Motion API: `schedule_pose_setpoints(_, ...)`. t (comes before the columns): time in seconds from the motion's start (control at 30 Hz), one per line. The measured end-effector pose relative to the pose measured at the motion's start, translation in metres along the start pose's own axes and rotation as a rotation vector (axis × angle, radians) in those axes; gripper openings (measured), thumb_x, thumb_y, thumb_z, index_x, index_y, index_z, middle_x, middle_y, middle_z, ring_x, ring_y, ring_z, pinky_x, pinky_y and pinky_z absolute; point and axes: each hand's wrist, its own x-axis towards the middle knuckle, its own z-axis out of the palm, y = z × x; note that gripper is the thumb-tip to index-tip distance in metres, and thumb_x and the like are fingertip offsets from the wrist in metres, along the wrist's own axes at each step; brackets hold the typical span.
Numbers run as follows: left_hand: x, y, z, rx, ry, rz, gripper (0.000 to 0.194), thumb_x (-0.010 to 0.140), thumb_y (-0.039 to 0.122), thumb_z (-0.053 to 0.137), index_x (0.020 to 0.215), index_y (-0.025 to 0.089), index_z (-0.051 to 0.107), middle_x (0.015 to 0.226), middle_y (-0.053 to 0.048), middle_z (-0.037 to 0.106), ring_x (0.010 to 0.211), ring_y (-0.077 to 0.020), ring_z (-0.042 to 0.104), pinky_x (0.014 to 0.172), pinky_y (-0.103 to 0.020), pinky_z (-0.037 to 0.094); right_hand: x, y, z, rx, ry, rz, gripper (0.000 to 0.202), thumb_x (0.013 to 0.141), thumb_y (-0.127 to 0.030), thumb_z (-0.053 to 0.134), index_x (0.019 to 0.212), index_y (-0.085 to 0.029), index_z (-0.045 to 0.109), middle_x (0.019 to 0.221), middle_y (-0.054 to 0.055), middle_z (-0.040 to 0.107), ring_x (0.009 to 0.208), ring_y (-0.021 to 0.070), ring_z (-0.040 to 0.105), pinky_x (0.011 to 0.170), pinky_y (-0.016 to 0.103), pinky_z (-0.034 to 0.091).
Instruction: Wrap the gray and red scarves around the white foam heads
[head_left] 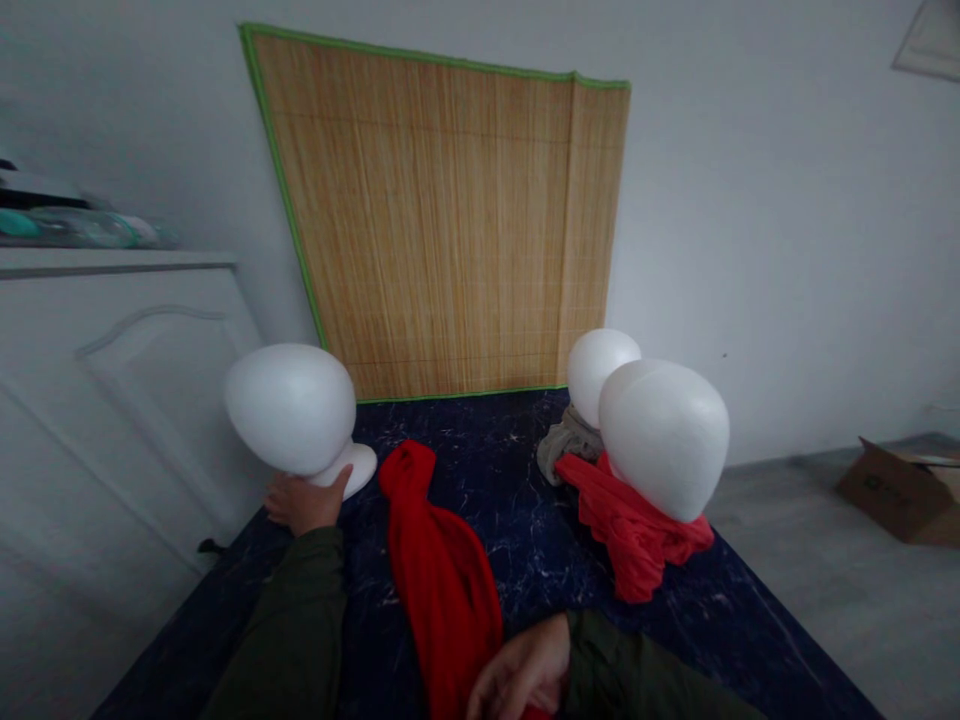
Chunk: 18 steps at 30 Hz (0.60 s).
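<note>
My left hand (pixel 304 503) grips the neck of a white foam mannequin head (pixel 292 408) standing at the left of a dark marbled table (pixel 517 540). A long red scarf (pixel 439 575) lies loose down the table's middle. My right hand (pixel 521 670) rests on the near end of that scarf, fingers curled on the cloth. At the right stand two more foam heads: the near one (pixel 664 435) wears a red scarf (pixel 634 525) round its neck, the far one (pixel 596 370) a grey-beige scarf (pixel 562 445).
A bamboo mat (pixel 442 230) edged in green leans on the white wall behind the table. A white cabinet (pixel 112 400) stands at the left with items on top. A cardboard box (pixel 900 490) lies on the grey floor at the right.
</note>
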Motion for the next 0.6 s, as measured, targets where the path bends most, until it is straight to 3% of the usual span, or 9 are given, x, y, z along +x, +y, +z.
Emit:
schedule_pose_setpoints(0.1,-0.026,0.015,0.000,-0.031,0.160,-0.012,0.108,0.062,0.060,0.055,0.134,-0.003,0.007,0.139,-0.030,0.013,0.128,-0.0420,0.011,0.101,-0.057,0.013,-0.003,-0.006,0.006,0.043,-0.022,-0.002,0.048,0.055,-0.025,0.078,0.098,-0.011,0.062,0.082,0.000,0.063,0.070,0.0075,0.059,0.063,0.011,0.045)
schedule_pose_setpoints(0.17,-0.052,0.033,-0.002,-0.045,0.153,0.103,0.098,0.067,0.055,0.053,0.134,-0.002,0.011,0.138,-0.028,0.016,0.129,-0.0391,0.012,0.103,-0.053,0.014,-0.006,-0.009,0.011,0.075,-0.016,-0.030,0.049,0.056,-0.027,0.078,0.099,-0.010,0.062,0.085,0.001,0.063,0.070,0.0073,0.059,0.062,0.011,0.045)
schedule_pose_setpoints(0.3,-0.114,0.069,-0.005,0.047,-0.115,0.281,0.083,0.074,0.052,0.047,0.134,0.001,0.020,0.137,-0.029,0.019,0.127,-0.0402,0.017,0.100,-0.052,0.020,-0.010,-0.014,0.019,0.056,0.020,-0.090,0.053,0.054,-0.033,0.078,0.099,-0.010,0.061,0.077,0.000,0.062,0.056,0.0052,0.055,0.051,0.011,0.042)
schedule_pose_setpoints(0.4,-0.145,0.078,0.001,0.190,-0.359,0.330,0.080,0.074,0.055,0.044,0.135,0.008,0.023,0.140,-0.027,0.015,0.127,-0.0438,0.016,0.096,-0.057,0.022,-0.009,-0.017,0.024,-0.008,0.063,-0.131,0.052,0.054,-0.037,0.077,0.097,-0.013,0.061,0.068,-0.003,0.058,0.046,0.0031,0.047,0.041,0.011,0.034)
schedule_pose_setpoints(0.5,-0.148,0.071,0.009,0.304,-0.562,0.486,0.070,0.075,0.054,0.042,0.129,0.011,0.038,0.139,-0.026,0.023,0.124,-0.0468,0.021,0.092,-0.062,0.022,-0.003,-0.016,0.029,-0.183,0.172,-0.219,0.047,0.054,-0.042,0.076,0.091,-0.015,0.063,0.063,-0.005,0.055,0.041,0.0011,0.038,0.038,0.012,0.028)
schedule_pose_setpoints(0.6,-0.129,0.063,0.013,0.293,-0.628,0.660,0.053,0.080,0.041,0.039,0.122,0.010,0.048,0.135,-0.021,0.036,0.126,-0.0376,0.027,0.099,-0.054,0.022,0.009,-0.010,0.037,-0.431,0.374,-0.388,0.038,0.060,-0.046,0.070,0.079,-0.014,0.062,0.063,-0.005,0.054,0.048,0.0018,0.041,0.047,0.012,0.033)
